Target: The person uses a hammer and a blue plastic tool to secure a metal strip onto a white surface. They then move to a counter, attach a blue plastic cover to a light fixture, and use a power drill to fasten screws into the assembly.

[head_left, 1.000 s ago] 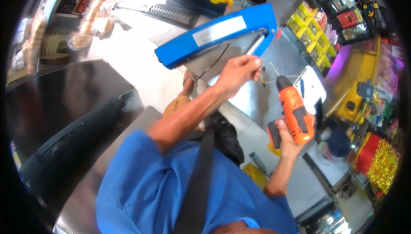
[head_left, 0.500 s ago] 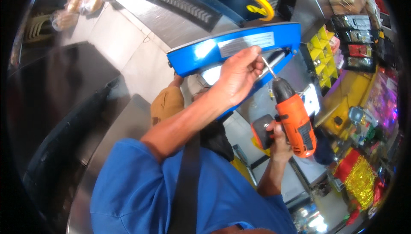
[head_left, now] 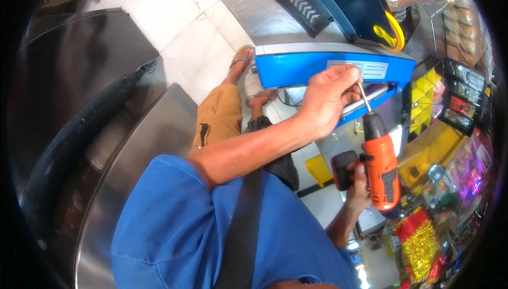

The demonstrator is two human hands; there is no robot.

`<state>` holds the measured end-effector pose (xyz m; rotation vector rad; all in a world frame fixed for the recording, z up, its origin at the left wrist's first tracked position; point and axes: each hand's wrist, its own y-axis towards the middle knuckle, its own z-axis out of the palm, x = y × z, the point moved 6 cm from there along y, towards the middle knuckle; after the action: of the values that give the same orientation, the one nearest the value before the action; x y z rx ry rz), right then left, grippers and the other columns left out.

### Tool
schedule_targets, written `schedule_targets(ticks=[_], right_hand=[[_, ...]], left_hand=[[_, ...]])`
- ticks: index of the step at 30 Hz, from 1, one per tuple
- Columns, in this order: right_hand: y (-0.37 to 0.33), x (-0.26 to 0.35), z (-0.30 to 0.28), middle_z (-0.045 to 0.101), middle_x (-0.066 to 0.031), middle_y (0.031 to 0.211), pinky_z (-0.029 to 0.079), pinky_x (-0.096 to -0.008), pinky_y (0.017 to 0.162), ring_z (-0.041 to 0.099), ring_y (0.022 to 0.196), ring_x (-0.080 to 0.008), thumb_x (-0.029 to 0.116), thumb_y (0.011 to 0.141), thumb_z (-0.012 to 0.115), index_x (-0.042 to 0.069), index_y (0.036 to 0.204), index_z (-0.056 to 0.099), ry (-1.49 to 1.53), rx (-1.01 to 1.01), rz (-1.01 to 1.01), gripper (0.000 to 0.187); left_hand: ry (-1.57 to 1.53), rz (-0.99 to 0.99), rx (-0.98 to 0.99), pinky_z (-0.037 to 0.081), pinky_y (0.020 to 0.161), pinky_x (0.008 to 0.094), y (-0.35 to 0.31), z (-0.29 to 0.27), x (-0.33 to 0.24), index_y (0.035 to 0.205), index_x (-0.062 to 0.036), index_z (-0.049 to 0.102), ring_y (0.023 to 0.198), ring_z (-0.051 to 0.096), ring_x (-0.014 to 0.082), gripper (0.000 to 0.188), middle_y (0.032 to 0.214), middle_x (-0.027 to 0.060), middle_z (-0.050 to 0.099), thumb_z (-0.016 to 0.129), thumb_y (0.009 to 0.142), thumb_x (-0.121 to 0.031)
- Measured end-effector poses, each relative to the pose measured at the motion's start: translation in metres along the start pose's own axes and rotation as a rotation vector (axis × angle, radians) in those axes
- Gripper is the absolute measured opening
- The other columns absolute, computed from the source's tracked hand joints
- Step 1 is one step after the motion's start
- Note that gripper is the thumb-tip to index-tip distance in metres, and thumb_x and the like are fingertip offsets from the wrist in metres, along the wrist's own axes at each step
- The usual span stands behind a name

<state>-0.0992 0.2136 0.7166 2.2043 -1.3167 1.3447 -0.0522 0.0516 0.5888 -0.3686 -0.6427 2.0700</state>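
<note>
My right hand (head_left: 360, 189) grips an orange and black cordless drill (head_left: 380, 164) by its handle, with the chuck pointing up and slightly left. A long, thin driver bit (head_left: 365, 96) runs from the chuck to the fingertips of my left hand (head_left: 330, 98). Those fingers are pinched together at the bit's tip; whatever small thing they hold is hidden. Just behind them is a blue metal frame (head_left: 296, 73) with a white label and a grey ribbed top edge. Its lower blue bar slants past the drill bit.
Beyond the frame stands a dark blue machine with a yellow ring handle (head_left: 396, 32). To the right are a yellow compartment organizer (head_left: 423, 101), bagged bread rolls (head_left: 461, 29) and assorted small goods. A dark cabinet (head_left: 79, 61) stands left, and a steel surface (head_left: 140, 151) runs beside me.
The view has swung left, so the frame, drill and both hands appear farther right. The drill stands more upright. My left fingers stay at the bit's tip and my right hand keeps its grip.
</note>
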Motion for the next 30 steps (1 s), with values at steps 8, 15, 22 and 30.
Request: schedule_targets(ticks=[8, 15, 22, 30], right_hand=[[-0.002, 0.014, 0.003, 0.069, -0.0086, 0.087, 0.046, -0.0244, 0.062, 0.059, 0.068, -0.0114, 0.011, 0.090, 0.066, -0.003, 0.125, 0.063, -0.019, 0.024, 0.001, 0.038], [-0.004, 0.017, -0.004, 0.069, -0.0166, 0.116, 0.051, -0.0250, 0.063, 0.062, 0.069, -0.0113, 0.006, 0.090, 0.065, -0.004, 0.129, 0.059, -0.010, -0.001, -0.017, 0.040], [-0.001, -0.004, -0.009, 0.071, -0.0087, 0.098, 0.048, -0.0234, 0.062, 0.061, 0.067, -0.0098, 0.011, 0.092, 0.069, -0.001, 0.124, 0.064, 0.014, -0.043, 0.052, 0.035], [0.015, -0.006, -0.009, 0.066, -0.0011, 0.087, 0.050, -0.0259, 0.067, 0.061, 0.071, -0.0096, 0.004, 0.088, 0.072, 0.001, 0.113, 0.068, -0.170, -0.058, -0.121, 0.026]], left_hand=[[0.012, 0.076, 0.044, 0.056, 0.075, 0.0230, -0.005, 0.007, -0.001, 0.109, -0.0033, 0.065, 0.080, 0.064, 0.0106, 0.019, 0.097, 0.0052, 0.067, 0.068, 0.098, -0.018], [-0.163, -0.030, 0.063, 0.056, 0.079, 0.0255, 0.001, 0.006, 0.021, 0.110, -0.0052, 0.065, 0.087, 0.064, 0.0129, 0.019, 0.098, 0.0049, 0.066, 0.069, 0.097, -0.018], [-0.249, -0.177, 0.073, 0.056, 0.083, 0.0318, 0.007, 0.002, 0.044, 0.105, -0.0075, 0.065, 0.090, 0.064, 0.0154, 0.018, 0.096, 0.0047, 0.067, 0.072, 0.095, -0.021], [-0.219, -0.134, -0.006, 0.056, 0.086, 0.0338, 0.012, -0.010, 0.041, 0.107, -0.0071, 0.066, 0.089, 0.066, 0.0178, 0.021, 0.096, 0.0046, 0.070, 0.073, 0.093, -0.021]])
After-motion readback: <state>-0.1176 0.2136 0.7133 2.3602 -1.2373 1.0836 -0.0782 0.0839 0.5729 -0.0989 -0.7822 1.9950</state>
